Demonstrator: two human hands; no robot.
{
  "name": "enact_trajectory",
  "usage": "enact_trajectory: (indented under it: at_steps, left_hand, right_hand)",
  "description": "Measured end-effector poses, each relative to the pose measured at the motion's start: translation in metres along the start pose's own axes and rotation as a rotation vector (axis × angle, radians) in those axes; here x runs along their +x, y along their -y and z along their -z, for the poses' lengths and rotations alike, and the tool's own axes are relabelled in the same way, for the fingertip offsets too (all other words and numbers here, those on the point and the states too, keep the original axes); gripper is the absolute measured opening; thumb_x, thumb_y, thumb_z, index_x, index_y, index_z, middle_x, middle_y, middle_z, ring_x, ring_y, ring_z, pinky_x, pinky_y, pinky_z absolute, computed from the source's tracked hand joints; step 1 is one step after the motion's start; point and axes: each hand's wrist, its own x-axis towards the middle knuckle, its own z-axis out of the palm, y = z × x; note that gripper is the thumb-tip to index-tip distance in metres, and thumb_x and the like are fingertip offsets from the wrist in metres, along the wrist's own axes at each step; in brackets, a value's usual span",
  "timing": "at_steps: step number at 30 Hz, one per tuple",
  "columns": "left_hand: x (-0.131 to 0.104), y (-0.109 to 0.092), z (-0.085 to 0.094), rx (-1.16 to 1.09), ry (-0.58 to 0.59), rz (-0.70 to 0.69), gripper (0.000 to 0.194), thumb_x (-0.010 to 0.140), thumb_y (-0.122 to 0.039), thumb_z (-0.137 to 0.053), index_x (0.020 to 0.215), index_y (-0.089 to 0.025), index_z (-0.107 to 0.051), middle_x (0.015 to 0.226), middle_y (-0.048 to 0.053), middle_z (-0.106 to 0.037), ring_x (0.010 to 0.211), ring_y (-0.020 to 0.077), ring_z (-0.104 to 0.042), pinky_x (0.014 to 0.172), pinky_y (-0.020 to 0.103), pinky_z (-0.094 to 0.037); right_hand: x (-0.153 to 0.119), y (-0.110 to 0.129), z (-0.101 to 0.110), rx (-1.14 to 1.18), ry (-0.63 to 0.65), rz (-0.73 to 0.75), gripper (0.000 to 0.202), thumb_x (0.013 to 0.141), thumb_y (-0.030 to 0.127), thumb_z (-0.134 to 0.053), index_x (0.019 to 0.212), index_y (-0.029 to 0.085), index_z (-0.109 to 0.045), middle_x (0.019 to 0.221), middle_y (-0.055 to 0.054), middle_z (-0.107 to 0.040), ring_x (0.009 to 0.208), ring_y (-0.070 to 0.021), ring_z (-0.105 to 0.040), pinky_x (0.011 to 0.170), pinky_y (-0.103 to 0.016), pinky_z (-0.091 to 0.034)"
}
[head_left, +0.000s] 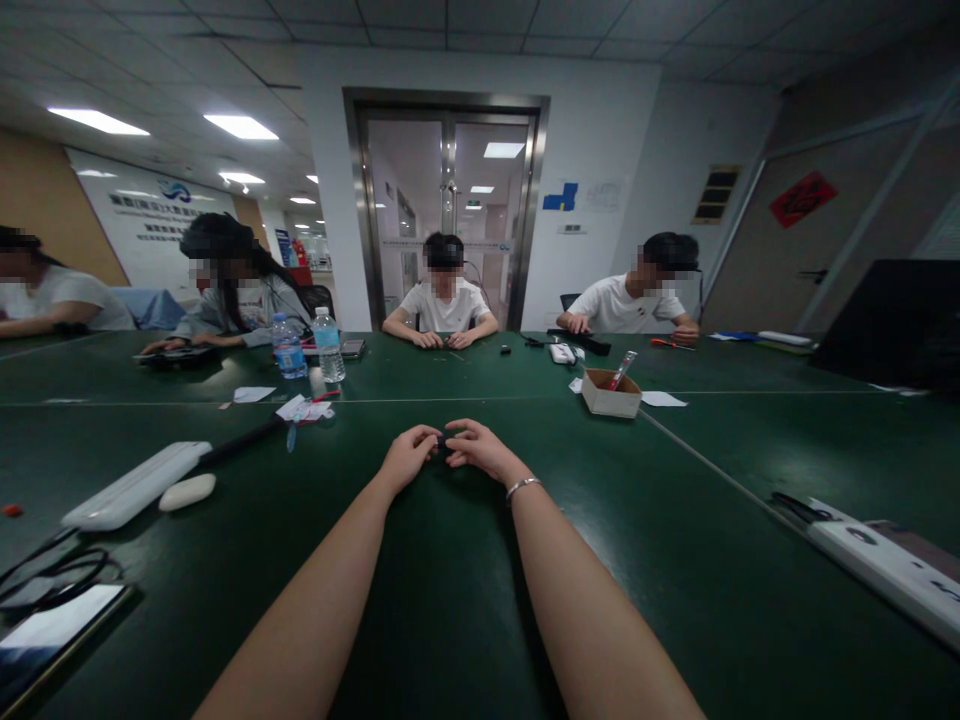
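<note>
Both my arms stretch forward over the dark green table (450,600). Between my fingertips is a small black object (442,441), too small and dark for me to tell its kind. My left hand (411,455) pinches it from the left side with bent fingers. From the right, my right hand (484,450), with a silver bangle (523,486) on the wrist, closes its thumb and fingers on the same piece. The fingers partly cover it, just above the tabletop.
To the left are a white power bank (142,485), a white mouse-shaped object (187,492), a phone (60,640) and cables. Two water bottles (328,345) stand farther back. A small box (611,393) and a white power strip (892,560) lie right. Several people sit around the table.
</note>
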Motion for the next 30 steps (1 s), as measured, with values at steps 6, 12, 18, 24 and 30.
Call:
enact_trajectory:
  at_steps: [6,12,18,24,30]
  left_hand:
    - [-0.0005,-0.0006,0.0012,0.018,-0.007,0.003,0.027,0.076,-0.033,-0.051,0.092,-0.015,-0.063,0.08,0.005,-0.063,0.073,0.0158,-0.058,0.061,0.026,-0.046]
    - [-0.001,-0.0003,0.0012,0.027,0.003,0.007,0.027,0.077,-0.033,-0.05,0.093,-0.015,-0.062,0.084,0.006,-0.064,0.076,0.0163,-0.059,0.063,0.026,-0.047]
    - [-0.0012,-0.0004,0.0016,0.03,0.001,0.006,0.027,0.077,-0.034,-0.052,0.093,-0.016,-0.063,0.085,0.006,-0.064,0.077,0.0169,-0.059,0.063,0.026,-0.047]
    - [-0.0028,0.0003,0.001,0.044,0.017,0.011,0.03,0.076,-0.039,-0.055,0.094,-0.016,-0.061,0.077,0.004,-0.062,0.068,0.0148,-0.058,0.061,0.026,-0.045]
    - [-0.0095,-0.0068,0.0005,0.145,-0.045,0.003,0.04,0.076,-0.048,-0.053,0.1,-0.016,-0.06,0.054,-0.003,-0.053,0.053,0.0138,-0.052,0.055,0.024,-0.039]
  right_hand:
    - [-0.0018,0.0027,-0.001,-0.026,0.025,0.019,0.036,0.077,0.008,-0.065,0.107,0.017,-0.048,0.083,-0.001,-0.058,0.051,-0.0102,-0.063,0.047,-0.019,-0.055]
    - [-0.004,0.0042,-0.0005,-0.026,-0.003,-0.033,0.024,0.082,0.015,-0.061,0.101,0.015,-0.048,0.078,-0.002,-0.057,0.047,-0.0102,-0.062,0.043,-0.018,-0.053]
    - [0.0002,-0.0003,0.0002,-0.011,-0.009,-0.038,0.024,0.082,0.02,-0.062,0.101,0.015,-0.049,0.072,-0.001,-0.058,0.048,-0.0114,-0.062,0.045,-0.019,-0.054]
    - [-0.0025,-0.0003,0.0009,-0.19,0.061,0.056,0.031,0.071,0.0,-0.061,0.097,0.015,-0.054,0.075,0.001,-0.063,0.041,-0.0046,-0.053,0.035,-0.011,-0.042]
    - [-0.0022,0.0021,-0.0044,-0.383,0.043,0.062,0.027,0.069,-0.001,-0.059,0.09,0.015,-0.057,0.079,0.0,-0.066,0.037,-0.0029,-0.047,0.033,-0.011,-0.038]
